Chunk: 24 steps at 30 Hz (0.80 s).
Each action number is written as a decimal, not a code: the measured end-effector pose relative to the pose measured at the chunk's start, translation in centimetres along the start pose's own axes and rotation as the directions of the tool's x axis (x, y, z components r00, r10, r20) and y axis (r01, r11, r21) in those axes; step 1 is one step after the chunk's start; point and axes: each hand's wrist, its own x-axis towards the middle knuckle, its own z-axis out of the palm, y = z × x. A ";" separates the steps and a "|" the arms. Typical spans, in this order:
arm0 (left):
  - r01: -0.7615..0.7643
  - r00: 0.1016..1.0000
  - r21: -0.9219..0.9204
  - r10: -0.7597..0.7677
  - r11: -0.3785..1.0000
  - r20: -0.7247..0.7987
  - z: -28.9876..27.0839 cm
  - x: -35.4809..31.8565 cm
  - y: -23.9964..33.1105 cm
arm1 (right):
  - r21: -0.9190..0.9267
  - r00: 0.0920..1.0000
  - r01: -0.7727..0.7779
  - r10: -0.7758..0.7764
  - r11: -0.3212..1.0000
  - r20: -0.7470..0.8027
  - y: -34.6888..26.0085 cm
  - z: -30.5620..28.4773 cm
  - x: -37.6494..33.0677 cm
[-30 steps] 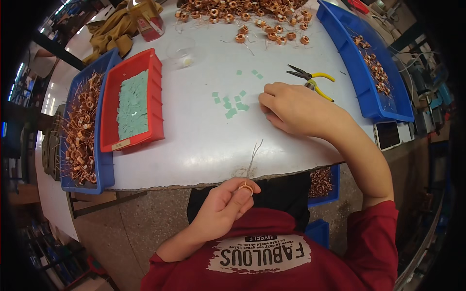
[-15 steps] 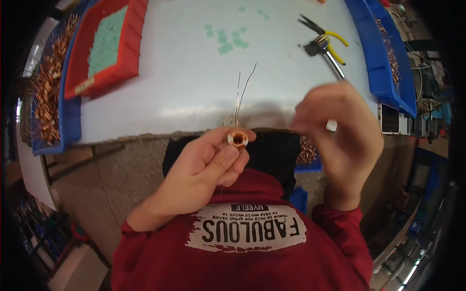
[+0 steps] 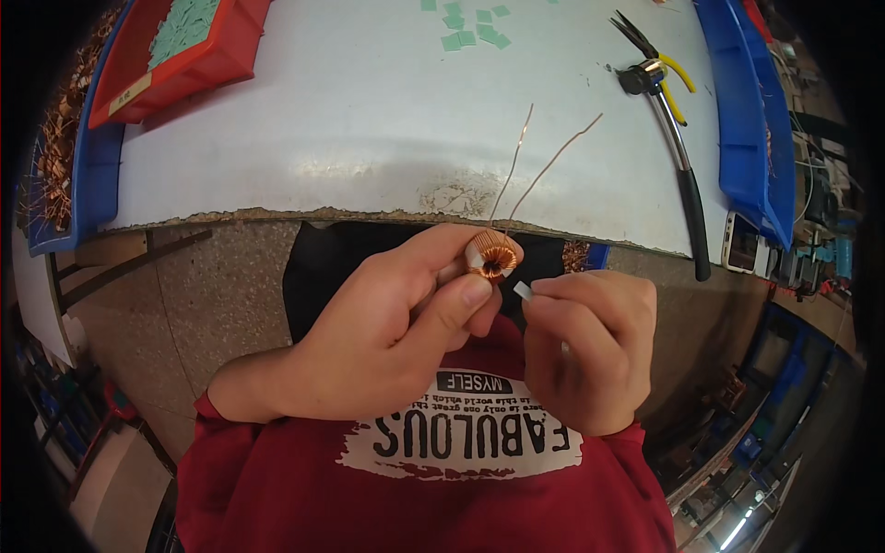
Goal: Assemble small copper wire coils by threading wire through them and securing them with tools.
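My left hand (image 3: 369, 323) pinches a toroidal coil (image 3: 496, 245), a ring wound with copper wire with white patches on it, between thumb and fingers. Two long wire leads (image 3: 544, 175) stick up from the coil toward the table, spreading apart. Close on its right, my right hand (image 3: 595, 341) grips a small pale flat piece (image 3: 523, 290) between thumb and forefinger, a short gap from the coil. Both hands are over my lap, just in front of the table's edge.
Green squares (image 3: 466, 37) lie scattered on the white table (image 3: 369, 120). A red bin (image 3: 189, 74) of green pieces and a blue bin (image 3: 97, 180) of coils stand left. At right are a hammer (image 3: 682, 152), yellow-handled pliers (image 3: 680, 78), another blue bin (image 3: 745, 120) and a phone (image 3: 740, 244).
My right hand has come down and left toward the coil, and the pale piece now shows clearly in its fingertips. The coil has tilted, its leads leaning right. The view has shifted.
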 end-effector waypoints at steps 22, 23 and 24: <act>-0.159 0.987 0.134 0.161 0.978 0.001 0.0 -0.3 -0.4 | 0.037 0.996 0.076 -0.075 0.996 -0.038 1.3 1.3 -1.0; -0.192 0.980 0.185 0.197 0.964 -0.005 -0.1 -0.2 -0.5 | 0.036 0.997 0.077 -0.076 0.996 -0.033 1.3 1.3 -1.0; -0.223 0.973 0.235 0.232 0.946 -0.010 -0.1 -0.2 -0.6 | 0.035 0.997 0.077 -0.076 0.996 -0.028 1.3 1.3 -0.9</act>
